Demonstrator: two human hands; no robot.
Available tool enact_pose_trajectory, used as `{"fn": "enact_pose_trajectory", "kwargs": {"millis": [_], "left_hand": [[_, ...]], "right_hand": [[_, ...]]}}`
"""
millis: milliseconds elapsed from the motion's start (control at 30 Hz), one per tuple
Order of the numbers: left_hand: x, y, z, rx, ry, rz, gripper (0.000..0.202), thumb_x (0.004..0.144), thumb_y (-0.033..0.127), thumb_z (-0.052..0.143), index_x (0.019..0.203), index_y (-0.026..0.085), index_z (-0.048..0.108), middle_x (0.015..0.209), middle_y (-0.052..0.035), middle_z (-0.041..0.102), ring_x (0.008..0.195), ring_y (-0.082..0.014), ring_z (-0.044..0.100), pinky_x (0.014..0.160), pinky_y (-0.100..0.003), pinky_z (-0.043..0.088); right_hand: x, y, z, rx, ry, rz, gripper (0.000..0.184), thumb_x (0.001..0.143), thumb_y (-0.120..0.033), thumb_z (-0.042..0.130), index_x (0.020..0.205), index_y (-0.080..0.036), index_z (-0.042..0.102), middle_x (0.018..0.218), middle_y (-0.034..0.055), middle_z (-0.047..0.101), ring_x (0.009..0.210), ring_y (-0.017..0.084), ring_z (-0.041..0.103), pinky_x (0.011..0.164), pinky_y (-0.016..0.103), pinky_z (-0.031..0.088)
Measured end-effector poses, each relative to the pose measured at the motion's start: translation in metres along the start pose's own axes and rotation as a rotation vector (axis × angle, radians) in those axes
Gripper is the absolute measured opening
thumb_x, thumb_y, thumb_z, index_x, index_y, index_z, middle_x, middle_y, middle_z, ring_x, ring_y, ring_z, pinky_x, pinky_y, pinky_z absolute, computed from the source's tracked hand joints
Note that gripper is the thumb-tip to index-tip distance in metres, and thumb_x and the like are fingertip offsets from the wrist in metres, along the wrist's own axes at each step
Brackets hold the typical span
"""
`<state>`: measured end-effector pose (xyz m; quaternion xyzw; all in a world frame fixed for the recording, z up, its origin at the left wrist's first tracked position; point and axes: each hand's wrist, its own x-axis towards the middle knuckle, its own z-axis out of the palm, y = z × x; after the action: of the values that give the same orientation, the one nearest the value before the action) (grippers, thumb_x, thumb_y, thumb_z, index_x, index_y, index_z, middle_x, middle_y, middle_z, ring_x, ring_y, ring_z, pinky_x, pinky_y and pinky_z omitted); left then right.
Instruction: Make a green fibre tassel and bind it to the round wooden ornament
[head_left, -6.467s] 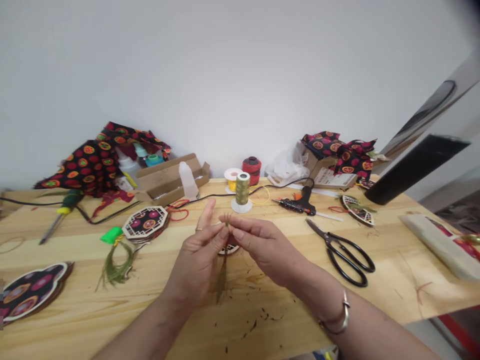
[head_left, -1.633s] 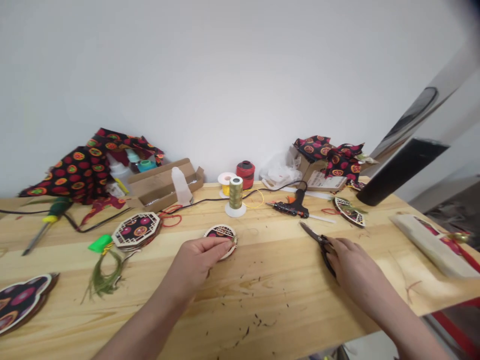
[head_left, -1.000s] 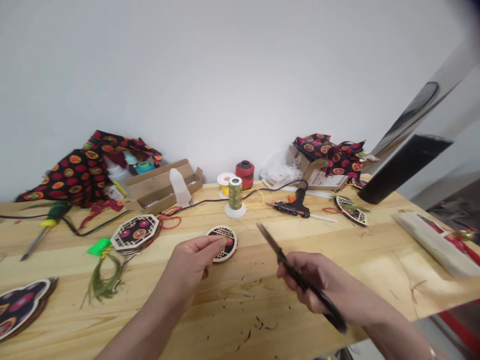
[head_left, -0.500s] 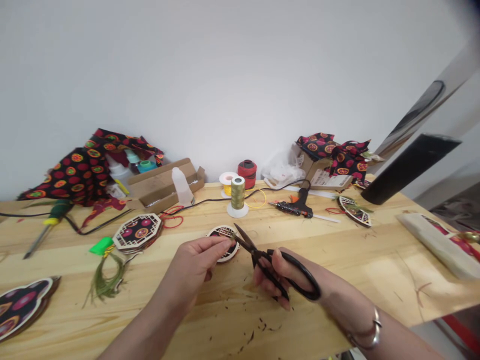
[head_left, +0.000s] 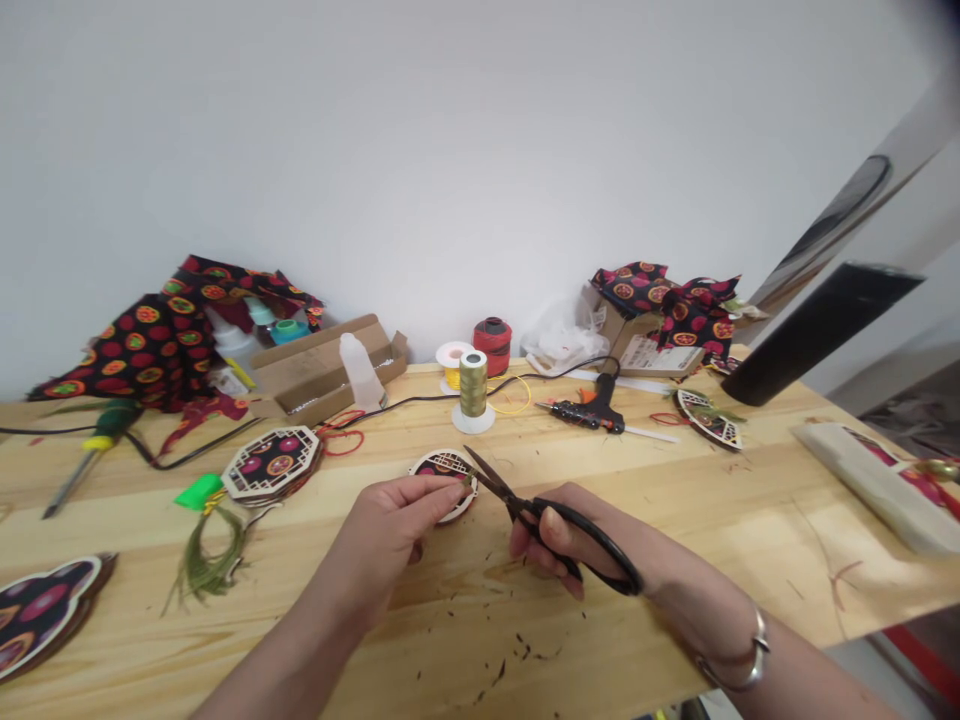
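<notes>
My right hand (head_left: 559, 545) has its thumb and fingers through the black handles of a pair of scissors (head_left: 501, 485). The blades point up and left, slightly parted at the tips. Their ends lie beside the fingertips of my left hand (head_left: 397, 520), which is closed in a pinch. A small tuft of green thread (head_left: 469, 479) pokes out of that pinch, close to the blades; the rest is hidden by my fingers. Behind the left fingertips, a round fabric-and-wood ornament (head_left: 442, 463) lies on the table, partly covered.
Green thread spool (head_left: 473, 385), red spool (head_left: 492, 347) and glue gun (head_left: 589, 412) stand or lie behind the hands. Left are an octagonal ornament (head_left: 274, 465), green tassel (head_left: 206, 560) and screwdriver (head_left: 94, 450). A black roll (head_left: 821, 335) leans at right. Dark scraps (head_left: 501, 672) litter the table front.
The scissor blades and handles have come closer together. My left hand keeps its pinch in nearly the same place. The view has shifted slightly.
</notes>
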<state>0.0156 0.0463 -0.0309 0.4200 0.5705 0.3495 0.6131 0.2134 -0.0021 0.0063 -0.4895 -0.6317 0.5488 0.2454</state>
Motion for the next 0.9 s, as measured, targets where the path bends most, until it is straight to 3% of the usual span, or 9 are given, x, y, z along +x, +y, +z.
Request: {"fn": "enact_pose_trajectory", "kwargs": {"millis": [367,900], "left_hand": [[0.0001,0.0028,0.0036,0.019,0.046,-0.015,0.028,0.055,0.039,0.076,0.067,0.014,0.074,0.037,0.0077,0.038,0.040,-0.0055,0.023,0.040,-0.020,0.012],[0.0007,0.0003,0.0017,0.037,0.028,0.001,0.027,0.058,0.040,0.074,0.070,0.015,0.074,0.038,0.0089,0.035,0.041,-0.0060,0.021,0.042,-0.020,0.012]], "right_hand": [[-0.0010,0.0015,-0.0007,0.006,0.063,0.035,0.057,0.081,-0.065,0.039,0.085,-0.012,0.060,0.065,0.0005,0.043,0.060,0.011,0.041,0.051,0.020,0.035],[-0.0006,0.0025,0.0007,0.037,0.099,0.112,0.055,0.078,-0.065,0.045,0.085,-0.012,0.061,0.065,-0.0005,0.042,0.055,0.009,0.037,0.048,0.021,0.028]]}}
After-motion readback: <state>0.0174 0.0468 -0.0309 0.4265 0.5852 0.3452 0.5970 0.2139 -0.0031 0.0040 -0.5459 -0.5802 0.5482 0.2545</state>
